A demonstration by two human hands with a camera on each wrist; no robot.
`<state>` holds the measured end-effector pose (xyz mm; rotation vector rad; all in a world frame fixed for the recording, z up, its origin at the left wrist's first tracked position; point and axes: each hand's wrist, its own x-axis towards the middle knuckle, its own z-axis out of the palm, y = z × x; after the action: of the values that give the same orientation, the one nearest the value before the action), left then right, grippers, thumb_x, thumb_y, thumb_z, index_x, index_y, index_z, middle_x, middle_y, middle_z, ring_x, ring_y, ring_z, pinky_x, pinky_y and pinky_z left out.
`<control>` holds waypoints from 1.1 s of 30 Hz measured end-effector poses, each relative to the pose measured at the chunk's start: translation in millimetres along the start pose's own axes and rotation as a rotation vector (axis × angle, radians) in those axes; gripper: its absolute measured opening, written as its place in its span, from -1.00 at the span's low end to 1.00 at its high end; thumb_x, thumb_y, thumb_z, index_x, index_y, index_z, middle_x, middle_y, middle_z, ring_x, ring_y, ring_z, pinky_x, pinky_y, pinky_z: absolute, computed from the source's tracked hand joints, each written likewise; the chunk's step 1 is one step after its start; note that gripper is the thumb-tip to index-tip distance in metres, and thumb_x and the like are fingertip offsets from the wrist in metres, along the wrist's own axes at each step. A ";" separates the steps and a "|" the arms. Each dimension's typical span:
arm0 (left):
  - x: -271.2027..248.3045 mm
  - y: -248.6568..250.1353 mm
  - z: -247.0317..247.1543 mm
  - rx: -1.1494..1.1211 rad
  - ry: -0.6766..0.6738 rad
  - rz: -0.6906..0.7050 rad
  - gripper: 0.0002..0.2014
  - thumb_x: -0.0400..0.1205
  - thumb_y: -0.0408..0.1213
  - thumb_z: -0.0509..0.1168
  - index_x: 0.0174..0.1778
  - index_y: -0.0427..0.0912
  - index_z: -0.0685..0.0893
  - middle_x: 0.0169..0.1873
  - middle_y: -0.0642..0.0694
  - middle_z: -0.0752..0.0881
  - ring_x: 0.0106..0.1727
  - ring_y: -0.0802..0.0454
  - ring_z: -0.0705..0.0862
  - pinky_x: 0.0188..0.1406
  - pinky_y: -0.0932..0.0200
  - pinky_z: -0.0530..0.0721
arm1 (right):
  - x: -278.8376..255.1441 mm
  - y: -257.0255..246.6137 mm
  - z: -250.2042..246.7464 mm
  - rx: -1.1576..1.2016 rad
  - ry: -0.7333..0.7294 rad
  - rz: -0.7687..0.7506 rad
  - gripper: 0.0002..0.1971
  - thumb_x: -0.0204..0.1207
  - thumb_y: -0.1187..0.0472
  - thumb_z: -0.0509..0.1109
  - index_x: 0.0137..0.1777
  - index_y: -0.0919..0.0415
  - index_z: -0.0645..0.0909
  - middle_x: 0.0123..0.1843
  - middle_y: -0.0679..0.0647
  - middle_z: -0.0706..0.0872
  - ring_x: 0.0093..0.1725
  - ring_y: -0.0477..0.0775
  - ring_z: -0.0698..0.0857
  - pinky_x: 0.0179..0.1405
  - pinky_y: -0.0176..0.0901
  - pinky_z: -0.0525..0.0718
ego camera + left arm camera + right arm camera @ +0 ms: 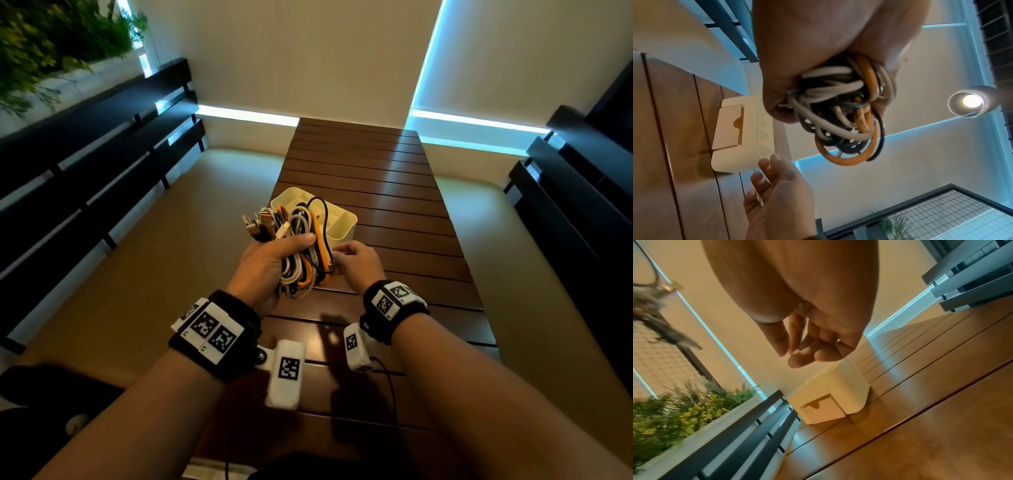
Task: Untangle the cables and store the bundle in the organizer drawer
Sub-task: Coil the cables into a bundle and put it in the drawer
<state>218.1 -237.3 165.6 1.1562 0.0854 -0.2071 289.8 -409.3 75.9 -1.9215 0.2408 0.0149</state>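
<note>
My left hand (270, 267) grips a bundle of coiled white, orange and black cables (301, 253) above the near part of the table, plugs sticking out at the top left. In the left wrist view the loops (840, 110) hang out of the fist (818, 48). My right hand (359, 263) hovers just right of the bundle with fingers loosely curled and holds nothing (807, 345). The cream organizer (342, 228) stands on the table behind the bundle. Its small notched drawer (823, 410) faces me and juts out slightly (728, 128).
The brown slatted table (394, 178) stretches away from me. Dark slatted benches (85, 164) (575, 178) flank it on both sides. A planter with green plants (51, 41) is at the upper left. A thin black wire (390, 387) from my right wrist crosses the near table.
</note>
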 end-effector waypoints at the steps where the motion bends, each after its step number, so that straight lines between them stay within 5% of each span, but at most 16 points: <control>1: 3.3 -0.3 -7.0 0.002 0.009 -0.008 -0.77 0.57 -0.39 0.40 0.13 -0.34 0.73 -0.19 -0.28 0.83 -0.24 -0.21 0.83 -0.26 -0.08 0.79 | 9.8 3.2 3.8 -0.014 0.021 0.015 -0.93 0.52 0.20 0.47 -0.16 0.00 0.71 -0.13 0.09 0.82 -0.15 0.11 0.80 -0.14 -0.06 0.78; 3: 10.3 -1.0 -21.3 0.005 0.032 -0.021 -0.68 0.47 -0.31 0.46 0.12 -0.33 0.76 -0.14 -0.33 0.83 -0.21 -0.26 0.83 -0.22 -0.11 0.78 | 27.9 7.6 9.5 -0.080 0.052 0.040 -0.94 0.53 0.15 0.45 -0.04 0.00 0.72 -0.07 0.05 0.81 -0.08 0.09 0.79 -0.04 -0.03 0.79; 7: 27.0 -5.0 -46.7 -0.014 0.079 -0.040 -0.77 0.48 -0.32 0.46 0.02 -0.31 0.79 -0.19 -0.37 0.81 -0.28 -0.27 0.81 -0.28 -0.06 0.77 | 55.7 12.2 15.1 -0.385 0.064 0.083 -0.61 0.57 0.03 0.42 0.40 -0.04 0.60 0.19 0.08 0.73 0.15 0.14 0.72 0.17 -0.01 0.70; 11: 42.7 -7.7 -59.2 -0.056 0.093 -0.064 -0.68 0.48 -0.32 0.47 0.11 -0.38 0.76 -0.20 -0.35 0.81 -0.31 -0.22 0.81 -0.28 -0.04 0.77 | 75.1 12.9 24.1 -0.624 0.069 0.116 -0.55 0.64 0.01 0.35 0.53 -0.08 0.50 0.37 0.23 0.58 0.31 0.29 0.61 0.26 0.02 0.58; 18: 59.5 -8.6 -66.6 -0.132 0.074 -0.096 -0.75 0.58 -0.43 0.38 0.14 -0.46 0.74 -0.25 -0.32 0.83 -0.36 -0.16 0.82 -0.38 0.04 0.78 | 84.9 18.8 39.8 -0.697 0.023 0.183 -0.68 0.66 -0.01 0.35 0.36 0.04 0.54 0.30 0.24 0.53 0.25 0.32 0.59 0.06 -0.01 0.51; 24: 63.3 -7.3 -67.2 -0.129 0.049 -0.099 -0.64 0.53 -0.38 0.42 0.22 -0.47 0.71 -0.07 -0.44 0.80 -0.22 -0.27 0.83 -0.17 -0.14 0.82 | 78.4 19.8 34.1 -0.768 -0.029 0.174 -0.72 0.61 -0.08 0.39 0.18 0.08 0.64 0.19 0.15 0.70 0.17 0.20 0.66 0.09 0.01 0.67; 27: 61.5 -3.7 -62.0 -0.118 0.014 -0.103 -0.65 0.55 -0.37 0.41 0.24 -0.43 0.71 -0.05 -0.42 0.80 -0.20 -0.27 0.82 -0.10 -0.18 0.82 | 63.2 19.2 22.3 -0.698 -0.056 0.195 -0.69 0.67 -0.10 0.31 0.18 0.11 0.66 0.17 0.12 0.72 0.10 0.15 0.69 -0.09 -0.12 0.65; 33: 50.7 -5.3 -48.6 -0.076 -0.032 -0.096 -0.64 0.58 -0.36 0.42 0.30 -0.36 0.70 0.04 -0.41 0.80 -0.10 -0.29 0.83 -0.15 -0.16 0.78 | 19.6 29.1 -11.4 -0.655 -0.139 0.198 -0.71 0.67 -0.04 0.33 0.28 0.07 0.63 0.21 0.09 0.73 0.13 0.07 0.69 0.08 -0.08 0.64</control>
<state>268.5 -200.8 132.5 1.0735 0.1199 -0.3051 302.7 -432.8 50.6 -2.5240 0.3629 0.4016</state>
